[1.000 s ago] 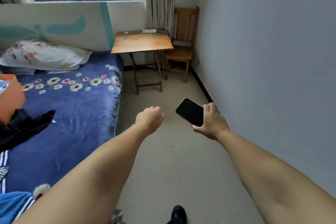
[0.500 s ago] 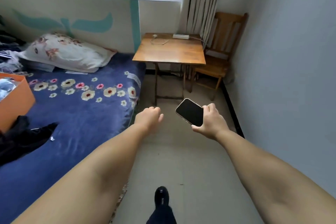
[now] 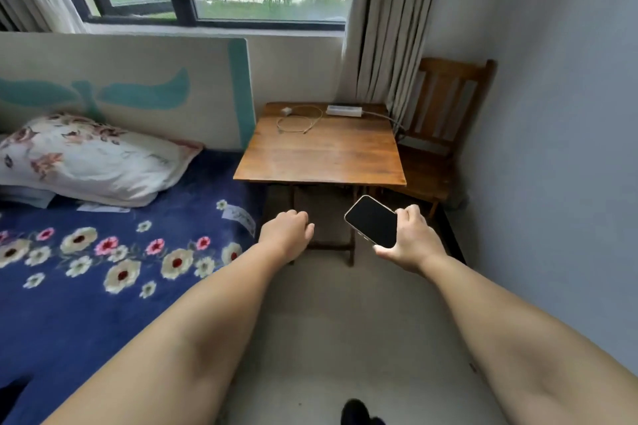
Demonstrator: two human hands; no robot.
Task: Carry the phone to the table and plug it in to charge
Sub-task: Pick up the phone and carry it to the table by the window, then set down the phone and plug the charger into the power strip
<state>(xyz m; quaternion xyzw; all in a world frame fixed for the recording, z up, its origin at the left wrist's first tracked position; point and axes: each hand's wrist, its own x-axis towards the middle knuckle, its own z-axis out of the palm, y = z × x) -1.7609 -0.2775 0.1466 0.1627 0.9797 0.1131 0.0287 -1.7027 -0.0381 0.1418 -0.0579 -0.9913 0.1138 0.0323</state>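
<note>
The brown wooden counter [image 3: 321, 155] carries a coiled pale charging cable [image 3: 299, 121] with its small white plug [image 3: 286, 110], and a white power strip [image 3: 344, 110] at its far edge. Beside it, the blue flowered bed [image 3: 103, 269] holds a white floral pillow [image 3: 86, 159].

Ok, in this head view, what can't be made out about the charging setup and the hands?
- Charging cable: its loose connector end is too small to identify.
- Power strip: sockets are too small; its cord runs off the table's right edge.
- Left hand: curled, palm hidden.
- Phone in the right hand: port hidden by the angle.
</note>
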